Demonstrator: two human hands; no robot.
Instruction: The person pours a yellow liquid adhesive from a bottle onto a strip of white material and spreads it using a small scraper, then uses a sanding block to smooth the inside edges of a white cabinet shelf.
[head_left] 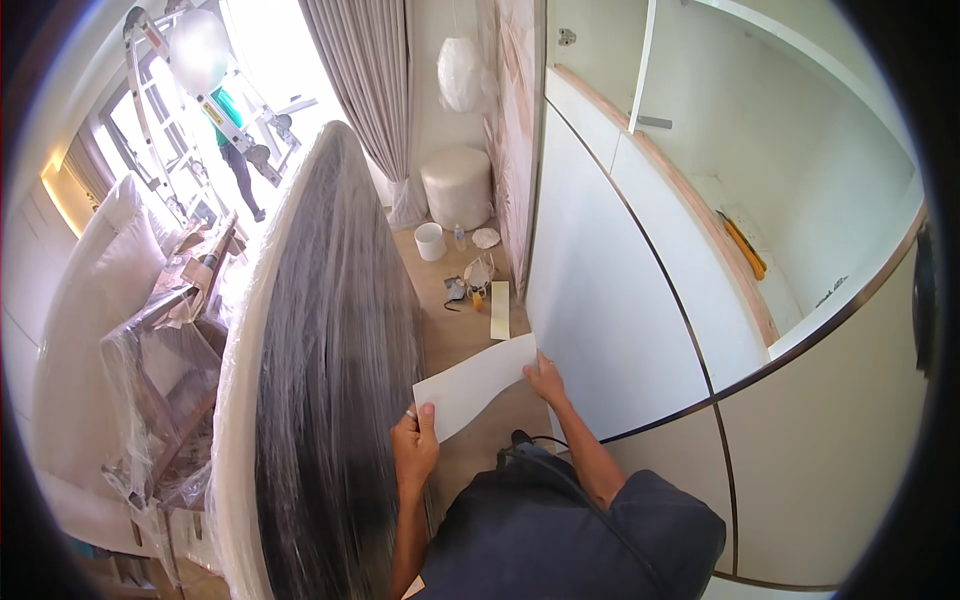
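Observation:
A white sheet (475,385), thin and rectangular with a slight curve along its near edge, is held up in front of me above the floor. My left hand (415,440) grips its left end, thumb on top. At the opposite end, my right hand (545,380) pinches the right edge by the white cabinet panel (600,300). I cannot tell whether the sheet is board or laminate. Below and beyond it, a pale narrow strip (499,310) lies on the floor.
To my left stands a tall plastic-wrapped padded panel (330,400). Yellow-handled tools (742,245) lie inside the open cabinet (790,150) on my right. Farther off are a white bucket (430,242), a bottle (459,238), a round stool (456,188), a ladder (150,120) and a person (240,170).

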